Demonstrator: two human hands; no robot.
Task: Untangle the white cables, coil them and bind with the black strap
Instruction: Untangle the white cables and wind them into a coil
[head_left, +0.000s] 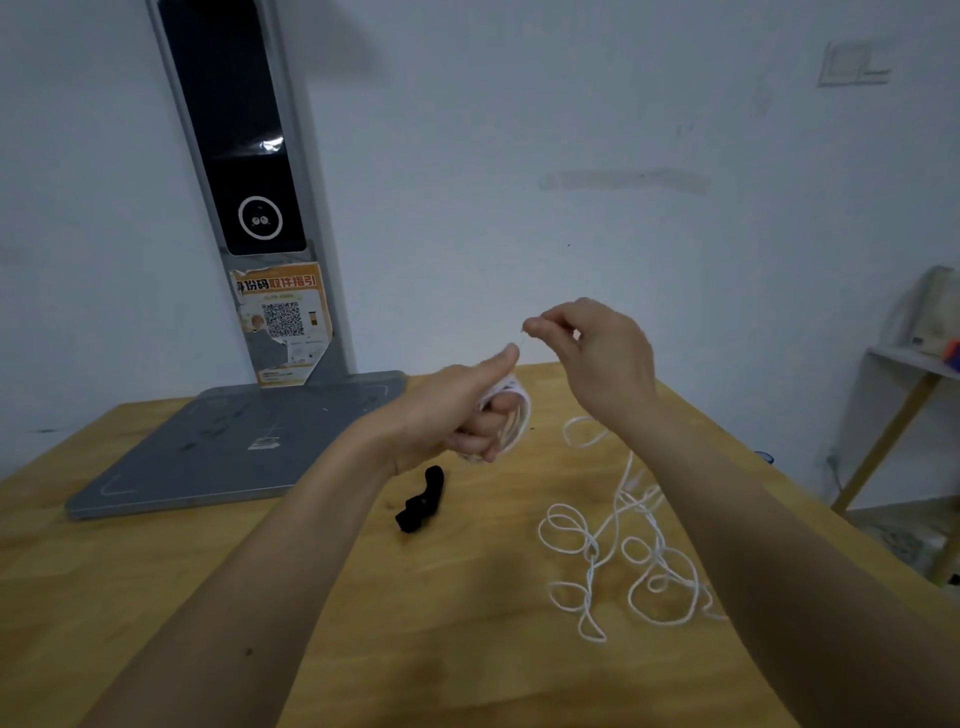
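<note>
White cable coil (511, 415) wrapped around left hand (457, 415), fingers closed on it; right hand (597, 353) pinches the strand; loose tangle (618, 551) near desk's right edge; keep tension even, feed slack gradually; black strap (422, 500) mid-desk.

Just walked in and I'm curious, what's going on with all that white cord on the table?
A person is winding white cable into a coil around the fingers of the left hand. The right hand pinches a strand just above it, feeding it on. Much of the cable lies loose and looped on the wooden table to the right. The black strap sits unused on the table below the left hand.
</note>
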